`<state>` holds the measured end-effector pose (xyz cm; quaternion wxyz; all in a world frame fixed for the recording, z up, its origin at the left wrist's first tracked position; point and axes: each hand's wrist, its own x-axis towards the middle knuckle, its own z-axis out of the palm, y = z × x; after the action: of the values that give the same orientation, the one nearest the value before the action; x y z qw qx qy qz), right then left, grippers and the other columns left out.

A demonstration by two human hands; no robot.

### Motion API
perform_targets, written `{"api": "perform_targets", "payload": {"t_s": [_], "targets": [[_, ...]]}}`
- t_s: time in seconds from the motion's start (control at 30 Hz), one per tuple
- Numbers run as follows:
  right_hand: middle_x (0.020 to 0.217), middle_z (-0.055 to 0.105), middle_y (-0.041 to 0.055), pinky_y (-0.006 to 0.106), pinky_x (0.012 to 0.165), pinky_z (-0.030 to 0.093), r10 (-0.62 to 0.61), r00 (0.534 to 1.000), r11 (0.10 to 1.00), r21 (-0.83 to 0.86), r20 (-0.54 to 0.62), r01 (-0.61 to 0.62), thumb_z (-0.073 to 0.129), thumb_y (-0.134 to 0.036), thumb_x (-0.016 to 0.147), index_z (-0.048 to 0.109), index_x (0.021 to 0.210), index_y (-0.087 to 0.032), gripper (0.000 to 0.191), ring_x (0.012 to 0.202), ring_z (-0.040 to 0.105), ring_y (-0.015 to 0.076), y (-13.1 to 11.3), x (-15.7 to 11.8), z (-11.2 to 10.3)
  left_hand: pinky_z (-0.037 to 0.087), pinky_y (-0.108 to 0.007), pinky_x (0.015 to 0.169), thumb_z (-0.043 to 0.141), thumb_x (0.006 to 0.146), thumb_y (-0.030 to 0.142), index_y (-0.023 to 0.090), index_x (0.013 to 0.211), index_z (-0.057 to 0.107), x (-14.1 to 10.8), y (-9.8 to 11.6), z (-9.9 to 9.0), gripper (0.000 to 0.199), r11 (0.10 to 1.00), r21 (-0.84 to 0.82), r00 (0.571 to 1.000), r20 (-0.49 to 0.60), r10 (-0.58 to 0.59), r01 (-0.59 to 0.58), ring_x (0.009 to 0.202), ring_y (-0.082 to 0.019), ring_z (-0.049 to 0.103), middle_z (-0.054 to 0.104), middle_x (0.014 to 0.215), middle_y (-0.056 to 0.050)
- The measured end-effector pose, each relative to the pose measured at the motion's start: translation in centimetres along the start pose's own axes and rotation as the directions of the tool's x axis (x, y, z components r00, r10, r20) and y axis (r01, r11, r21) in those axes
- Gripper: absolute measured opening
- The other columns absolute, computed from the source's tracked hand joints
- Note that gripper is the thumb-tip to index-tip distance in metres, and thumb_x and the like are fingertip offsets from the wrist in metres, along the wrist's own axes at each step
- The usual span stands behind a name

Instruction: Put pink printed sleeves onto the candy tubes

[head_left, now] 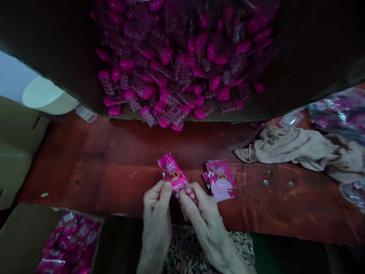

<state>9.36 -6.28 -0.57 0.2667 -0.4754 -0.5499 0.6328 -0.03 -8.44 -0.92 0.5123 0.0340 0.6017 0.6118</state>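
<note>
A pink printed sleeve (174, 172) covers the upper part of a small clear container of pink candy balls (186, 193), held tilted above the table's front edge. My left hand (157, 207) pinches the lower left edge of the sleeve between thumb and fingers. Closed around the container's lower end, my right hand (202, 211) has its thumb over the candies. The container's cap is not visible. Just right of my hands lies a small stack of flat pink printed sleeves (221, 177) on the table.
A large cardboard box (293, 76) behind the table holds many pink-capped candy containers (168, 110). A crumpled cloth (296, 146) lies at right, near plastic-wrapped pink packs (339, 110). At lower left, another box (23, 232) contains pink packages (71, 239). The wooden table (94, 163) is red-brown.
</note>
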Motion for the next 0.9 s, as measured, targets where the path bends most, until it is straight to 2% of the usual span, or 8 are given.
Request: {"api": "perform_targets", "payload": {"t_s": [0.07,0.17,0.3,0.4,0.47,0.6,0.73,0.9], "targets": [[0.059,0.041,-0.0061,0.02,0.044,0.029,-0.08,0.997,0.993,-0.086,-0.01,0.079,0.04,-0.029,0.092,0.042,0.073,-0.021,0.021,0.047,0.039,0.0073,0.2,0.1,0.1,0.048,-0.026,0.067,0.073,0.066,0.038,0.015,0.075,0.071,-0.3,-0.1,0.3,0.025,0.998,-0.044,0.999,-0.024,-0.036,0.035,0.065,-0.015,0.061,0.068,0.064,-0.002],[0.057,0.04,-0.0069,0.02,0.042,0.027,-0.144,0.989,0.977,-0.159,-0.025,0.138,0.04,-0.027,0.092,0.041,0.075,-0.021,0.018,0.043,0.038,0.0074,0.4,0.3,0.1,0.049,-0.03,0.075,0.074,0.065,0.036,0.016,0.078,0.072,-0.2,0.0,0.1,0.024,0.995,-0.074,0.998,0.021,-0.065,0.066,0.073,-0.018,0.064,0.07,0.069,-0.004],[0.058,0.045,-0.0056,0.021,0.045,0.032,-0.063,0.996,0.985,-0.159,0.055,0.071,0.039,-0.032,0.093,0.046,0.078,-0.021,0.02,0.046,0.043,0.0087,0.0,0.5,-0.3,0.049,-0.035,0.08,0.071,0.069,0.038,0.017,0.085,0.072,0.2,0.4,-0.3,0.026,0.987,-0.113,0.985,0.143,-0.098,0.115,0.08,-0.021,0.066,0.072,0.079,-0.008],[0.062,0.049,-0.0035,0.022,0.049,0.036,-0.013,0.994,0.992,-0.125,0.109,0.027,0.038,-0.036,0.093,0.05,0.078,-0.021,0.024,0.053,0.047,0.0108,-0.3,0.2,-0.5,0.049,-0.037,0.083,0.064,0.074,0.044,0.016,0.086,0.072,0.3,0.9,-0.1,0.031,0.988,-0.124,0.974,0.221,-0.058,0.087,0.087,-0.024,0.065,0.073,0.088,-0.011],[0.063,0.052,-0.0022,0.023,0.053,0.039,0.02,0.996,0.994,-0.109,0.089,-0.011,0.038,-0.038,0.093,0.052,0.078,-0.022,0.026,0.058,0.049,0.0124,-0.5,-0.1,-0.4,0.048,-0.037,0.085,0.062,0.077,0.041,0.017,0.085,0.072,0.1,1.0,0.3,0.028,0.993,-0.106,0.975,0.219,-0.024,0.049,0.091,-0.024,0.064,0.073,0.089,-0.01],[0.069,0.056,-0.0006,0.025,0.06,0.044,0.027,0.999,0.998,-0.058,0.041,-0.024,0.039,-0.036,0.092,0.055,0.089,-0.021,0.021,0.064,0.055,0.0141,-0.9,-0.8,0.2,0.046,-0.034,0.089,0.054,0.083,0.035,0.017,0.084,0.073,-0.7,0.7,1.3,0.026,0.998,-0.066,0.99,0.138,0.017,-0.008,0.094,-0.021,0.063,0.073,0.09,-0.008],[0.068,0.057,-0.0005,0.024,0.053,0.042,-0.029,0.999,0.999,-0.04,-0.024,0.028,0.038,-0.034,0.092,0.054,0.101,-0.021,0.022,0.056,0.055,0.0134,-0.5,-0.9,0.9,0.048,-0.034,0.087,0.052,0.084,0.037,0.016,0.085,0.072,-1.4,0.3,1.4,0.029,0.999,-0.03,0.991,0.126,-0.038,0.042,0.091,-0.021,0.064,0.071,0.101,-0.01],[0.065,0.051,-0.0029,0.022,0.05,0.037,-0.032,0.995,0.999,-0.018,0.095,0.034,0.039,-0.037,0.093,0.053,0.089,-0.021,0.022,0.054,0.048,0.0103,0.1,0.3,0.3,0.046,-0.036,0.089,0.049,0.085,0.039,0.015,0.093,0.07,-1.0,0.3,0.9,0.033,0.994,-0.09,0.982,0.184,-0.044,0.061,0.102,-0.024,0.061,0.07,0.103,-0.012]]}}
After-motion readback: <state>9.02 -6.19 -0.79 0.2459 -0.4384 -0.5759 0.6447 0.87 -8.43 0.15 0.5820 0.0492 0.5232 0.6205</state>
